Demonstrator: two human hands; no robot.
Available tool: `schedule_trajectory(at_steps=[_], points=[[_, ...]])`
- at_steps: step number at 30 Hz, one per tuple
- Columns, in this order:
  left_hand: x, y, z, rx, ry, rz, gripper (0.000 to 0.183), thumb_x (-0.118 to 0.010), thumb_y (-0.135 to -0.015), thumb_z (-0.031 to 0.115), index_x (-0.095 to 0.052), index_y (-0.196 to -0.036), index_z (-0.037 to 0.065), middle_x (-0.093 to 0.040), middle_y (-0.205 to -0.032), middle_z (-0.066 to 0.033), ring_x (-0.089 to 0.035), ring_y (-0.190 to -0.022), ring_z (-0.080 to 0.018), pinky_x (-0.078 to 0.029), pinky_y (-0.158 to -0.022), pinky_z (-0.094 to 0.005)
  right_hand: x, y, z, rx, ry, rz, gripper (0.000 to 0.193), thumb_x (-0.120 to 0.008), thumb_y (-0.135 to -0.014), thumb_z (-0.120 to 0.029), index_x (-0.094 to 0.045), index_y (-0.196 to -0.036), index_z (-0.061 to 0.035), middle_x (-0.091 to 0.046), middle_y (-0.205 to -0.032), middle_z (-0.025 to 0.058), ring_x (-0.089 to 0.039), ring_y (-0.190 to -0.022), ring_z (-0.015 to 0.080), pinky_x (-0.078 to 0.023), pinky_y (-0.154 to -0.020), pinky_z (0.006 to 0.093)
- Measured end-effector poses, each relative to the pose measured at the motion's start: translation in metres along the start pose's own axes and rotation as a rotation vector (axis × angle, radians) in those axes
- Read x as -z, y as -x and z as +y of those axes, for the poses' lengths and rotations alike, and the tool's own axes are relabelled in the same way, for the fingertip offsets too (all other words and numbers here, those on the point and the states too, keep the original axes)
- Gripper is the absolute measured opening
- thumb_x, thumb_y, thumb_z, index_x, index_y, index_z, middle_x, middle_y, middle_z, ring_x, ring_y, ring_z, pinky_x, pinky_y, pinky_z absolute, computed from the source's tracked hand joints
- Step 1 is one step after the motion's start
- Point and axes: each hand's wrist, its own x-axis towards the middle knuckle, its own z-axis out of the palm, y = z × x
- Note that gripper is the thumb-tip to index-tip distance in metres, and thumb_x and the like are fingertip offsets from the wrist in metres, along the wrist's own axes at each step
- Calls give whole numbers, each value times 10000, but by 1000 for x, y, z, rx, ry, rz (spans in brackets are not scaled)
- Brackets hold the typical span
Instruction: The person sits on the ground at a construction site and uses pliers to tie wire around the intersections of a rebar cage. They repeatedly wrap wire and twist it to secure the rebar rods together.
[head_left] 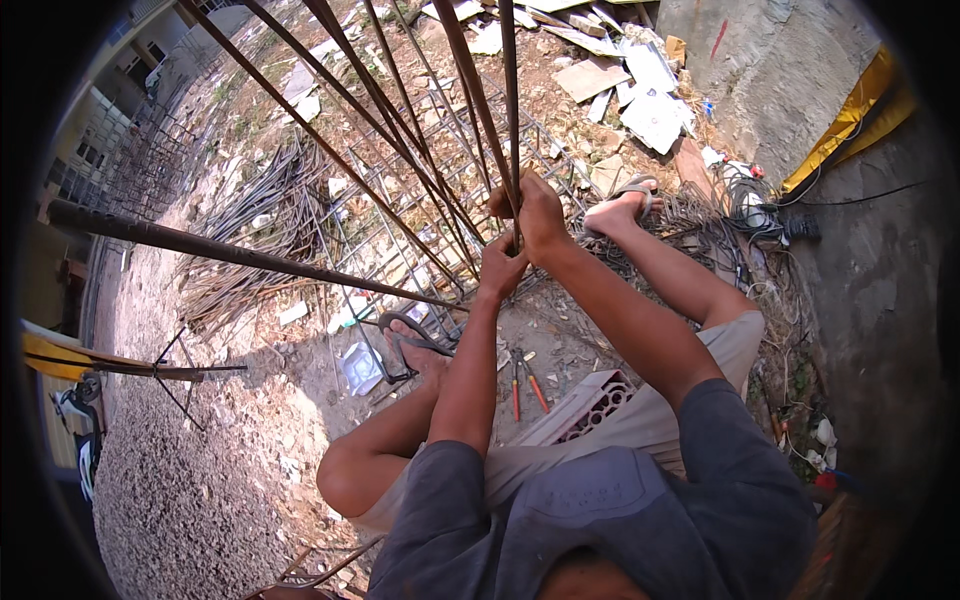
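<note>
Upright rusty steel rods point(510, 100) rise in front of me, and both my hands are at the lower part of the nearest ones. My right hand point(540, 215) is closed around a rod, its fingers wrapped over the far side. Just below it, my left hand point(502, 266) pinches at the same rod with thumb and fingers together. Whether a thin wire is between those fingers is too small to tell. On the ground between my legs lies a pair of pincers point(525, 385) with orange-red handles, open-jawed, untouched by either hand.
A pale block with round holes point(590, 408) lies under my right thigh. To the left sit heaped bent rods point(265, 225) and a long thick rod point(250, 260) slanting across. Broken boards point(650, 115) lie at the far right, near tangled cables point(745, 205) by a concrete wall point(860, 300).
</note>
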Motion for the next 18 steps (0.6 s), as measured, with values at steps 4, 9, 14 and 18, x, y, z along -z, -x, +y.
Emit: schedule_trajectory(at_steps=[4,9,14,18], points=[[5,-4,0,101,53,-30,185,-631,-834,173,-662,-886,-2,-631,-757,-19,-541,-685,-108,-443,-633,-286,14,-5,-4,7,-114,-53,153,-428,-942,-116,-535,-988,-18,-618,-827,103,-624,-692,191,-549,-721,340],[14,-7,0,126,92,-137,206,-587,-871,197,-671,-890,10,-667,-812,-43,-602,-782,-131,-473,-763,-288,30,-7,-1,109,22,12,125,-449,-945,-119,-536,-962,-31,-578,-811,53,-572,-686,146,-497,-671,296],[14,-5,-3,136,148,-138,210,-594,-865,202,-675,-904,13,-671,-822,-43,-602,-795,-126,-474,-760,-287,37,29,18,411,314,27,85,-454,-952,-102,-513,-940,-42,-551,-823,47,-466,-707,116,-425,-674,291],[11,-4,4,121,108,-149,176,-592,-862,154,-675,-916,9,-671,-828,-37,-598,-794,-121,-476,-749,-284,29,46,-4,873,457,-40,115,-406,-962,-83,-505,-990,-31,-553,-1026,103,-511,-914,164,-433,-876,321]])
